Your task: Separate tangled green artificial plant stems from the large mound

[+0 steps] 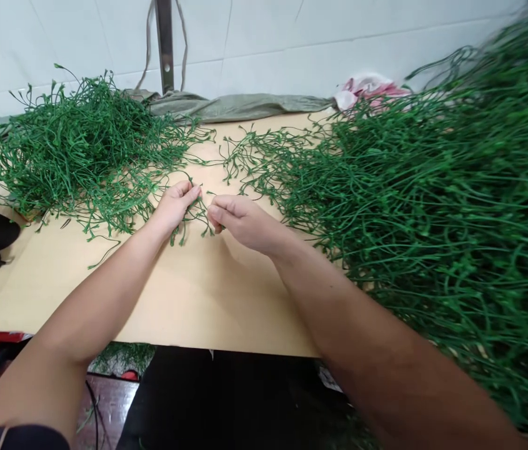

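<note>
On the counter (189, 300), a tangled heap of green plastic stems (80, 150) lies at the left. The left hand (175, 205) and right hand (240, 220) meet at the middle, each pinched on one thin green branched sprig (197, 215) — its long axis runs left-right, tips drooping toward the person. A larger stem pile (432, 200) fills the right.

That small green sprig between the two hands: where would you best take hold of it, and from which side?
Probably at its upper stem, where the left hand and right hand already pinch the green sprig. Its thin branches splay downward toward the table edge, so a grip from above, at the gathered end, seems to avoid tangling them.
</note>
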{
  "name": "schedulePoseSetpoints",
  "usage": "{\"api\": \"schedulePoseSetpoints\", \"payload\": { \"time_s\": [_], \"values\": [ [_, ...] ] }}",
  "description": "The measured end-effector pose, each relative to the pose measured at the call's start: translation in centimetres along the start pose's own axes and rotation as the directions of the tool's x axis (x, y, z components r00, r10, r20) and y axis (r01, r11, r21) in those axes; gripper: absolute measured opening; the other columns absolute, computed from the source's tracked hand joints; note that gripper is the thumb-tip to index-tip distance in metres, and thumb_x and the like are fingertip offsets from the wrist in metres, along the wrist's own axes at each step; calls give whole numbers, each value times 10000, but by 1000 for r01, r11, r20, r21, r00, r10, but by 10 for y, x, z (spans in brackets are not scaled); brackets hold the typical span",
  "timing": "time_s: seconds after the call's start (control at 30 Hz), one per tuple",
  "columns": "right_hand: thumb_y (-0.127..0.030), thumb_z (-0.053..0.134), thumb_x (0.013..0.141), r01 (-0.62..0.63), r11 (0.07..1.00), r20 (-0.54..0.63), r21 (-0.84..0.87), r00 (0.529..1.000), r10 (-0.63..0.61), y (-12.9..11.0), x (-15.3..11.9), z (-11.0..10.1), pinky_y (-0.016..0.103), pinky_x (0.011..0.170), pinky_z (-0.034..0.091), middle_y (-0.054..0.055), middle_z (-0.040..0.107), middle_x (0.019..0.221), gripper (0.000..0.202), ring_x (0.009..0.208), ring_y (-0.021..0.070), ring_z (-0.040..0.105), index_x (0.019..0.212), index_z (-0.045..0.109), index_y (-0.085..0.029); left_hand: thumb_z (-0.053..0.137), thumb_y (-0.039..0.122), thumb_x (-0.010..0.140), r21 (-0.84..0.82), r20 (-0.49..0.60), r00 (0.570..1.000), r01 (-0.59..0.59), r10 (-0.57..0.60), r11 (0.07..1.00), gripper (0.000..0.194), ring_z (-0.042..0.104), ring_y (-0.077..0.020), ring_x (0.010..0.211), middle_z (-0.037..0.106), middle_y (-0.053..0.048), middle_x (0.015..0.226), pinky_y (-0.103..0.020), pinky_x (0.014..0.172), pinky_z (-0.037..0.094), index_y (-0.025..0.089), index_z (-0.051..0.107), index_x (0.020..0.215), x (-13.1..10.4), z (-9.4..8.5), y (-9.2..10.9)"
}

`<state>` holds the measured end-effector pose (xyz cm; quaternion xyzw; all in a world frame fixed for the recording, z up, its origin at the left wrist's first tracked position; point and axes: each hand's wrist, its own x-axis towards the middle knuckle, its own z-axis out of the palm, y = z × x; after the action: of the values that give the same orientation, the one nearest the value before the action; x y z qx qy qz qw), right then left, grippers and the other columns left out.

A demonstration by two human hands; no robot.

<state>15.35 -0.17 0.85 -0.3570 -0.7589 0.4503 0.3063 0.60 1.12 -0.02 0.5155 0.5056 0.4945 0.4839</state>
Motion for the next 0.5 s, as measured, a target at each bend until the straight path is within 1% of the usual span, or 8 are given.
{"api": "schedulePoseSetpoints", "payload": {
  "time_s": [0.1, 0.2, 0.23, 0.3, 0.33, 0.4, 0.47, 0.5],
  "values": [
    [-173, 389, 866, 156, 988, 173, 9, 973, -156, -15, -9, 8, 212, 564, 330, -32, 393, 569, 275, 549, 67, 368, 591, 401, -174, 484, 102, 838, -50, -136, 991, -11, 4, 999, 222, 317, -33, 458, 393, 60, 515, -162, 483, 284, 141, 458, 621, 9, -7, -3],
    [-201, 396, 864, 261, 960, 427, 105, 860, -280, -35, -20, 24, 213, 581, 338, -27, 405, 615, 251, 575, 68, 384, 615, 399, -174, 440, 199, 880, -157, -312, 949, -4, -46, 988, 216, 284, -38, 414, 345, 69, 502, -167, 444, 269, 169, 417, 667, 16, -23, -6],
    [-205, 403, 860, 258, 960, 470, 112, 837, -280, -40, -22, 30, 213, 572, 332, -31, 395, 609, 256, 567, 65, 376, 606, 386, -175, 436, 236, 885, -188, -312, 948, -2, -58, 982, 219, 281, -38, 405, 331, 70, 500, -166, 437, 271, 174, 410, 676, 17, -27, -6],
    [-192, 419, 844, 218, 973, 465, 76, 855, -228, -42, -23, 36, 215, 542, 304, -44, 360, 575, 265, 535, 60, 342, 585, 363, -178, 462, 280, 875, -219, -252, 966, 0, -56, 976, 223, 302, -35, 404, 332, 70, 505, -160, 439, 295, 176, 416, 684, 16, -33, -6],
    [-180, 426, 835, 195, 980, 421, 49, 886, -197, -40, -22, 35, 216, 536, 297, -47, 351, 561, 264, 528, 59, 335, 578, 366, -177, 482, 286, 865, -216, -219, 975, -2, -46, 976, 219, 321, -33, 410, 347, 68, 513, -157, 446, 313, 173, 426, 686, 15, -33, -5],
    [-169, 439, 827, 157, 987, 246, 27, 956, -159, -31, -17, 27, 219, 550, 315, -40, 378, 556, 255, 539, 62, 364, 575, 400, -169, 506, 286, 852, -195, -177, 984, -1, -34, 981, 213, 359, -30, 422, 390, 60, 533, -156, 458, 343, 166, 447, 686, 12, -32, -4],
    [-191, 444, 839, 126, 989, -60, 79, 991, -121, -21, -11, 11, 221, 570, 350, -27, 425, 582, 234, 557, 65, 411, 606, 444, -166, 505, 278, 853, -191, -172, 985, -3, -30, 982, 210, 380, -26, 427, 418, 55, 545, -153, 455, 347, 162, 458, 684, 11, -30, -4],
    [-209, 440, 850, 112, 984, -253, 139, 965, -74, -17, -9, 1, 220, 566, 363, -22, 441, 607, 219, 551, 62, 418, 636, 456, -168, 506, 277, 853, -198, -173, 985, -4, -31, 980, 210, 387, -23, 431, 424, 54, 548, -149, 455, 347, 161, 460, 684, 11, -29, -4]
  ]
}}
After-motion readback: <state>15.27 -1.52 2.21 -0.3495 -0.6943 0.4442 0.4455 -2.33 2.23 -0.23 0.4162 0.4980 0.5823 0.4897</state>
